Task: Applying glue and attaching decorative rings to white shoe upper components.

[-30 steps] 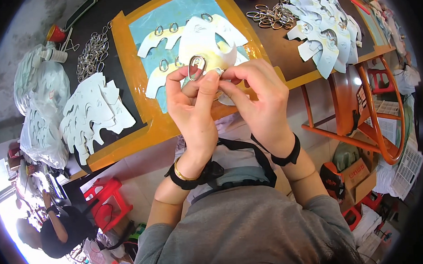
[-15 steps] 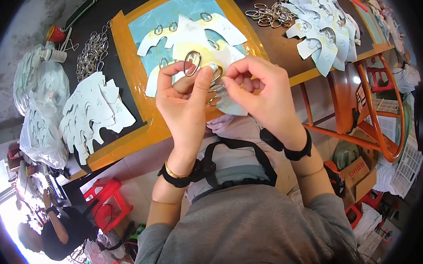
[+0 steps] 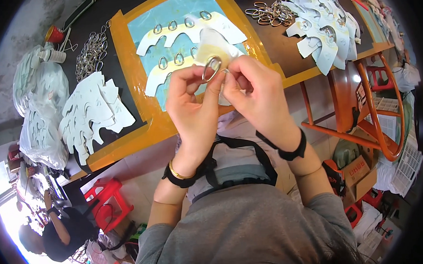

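Note:
My left hand (image 3: 193, 102) and my right hand (image 3: 259, 85) are closed with fingertips almost together, holding up a white cut-out piece (image 3: 213, 43) smeared with yellow. A metal oval ring (image 3: 212, 68) stands at the left fingertips, against that piece; the pinched part is hidden by fingers. Beyond my hands, on a blue-green mat (image 3: 145, 17), lie two scalloped white pieces, a far one (image 3: 230, 28) and a nearer one (image 3: 158, 81). Each has a yellowish band and carries several oval rings, such as this ring (image 3: 172, 25).
Loose oval rings lie in a left pile (image 3: 92, 52) and a right pile (image 3: 272, 15). White pieces are stacked at left (image 3: 92, 106) and right (image 3: 323, 32). Plastic bags (image 3: 40, 106) sit far left. An orange chair (image 3: 393, 143) stands right; another person (image 3: 67, 232) is at lower left.
Both hands have drawn closer together, the left moving rightward. The held white piece has swung right and tilted, uncovering more rings on the mat.

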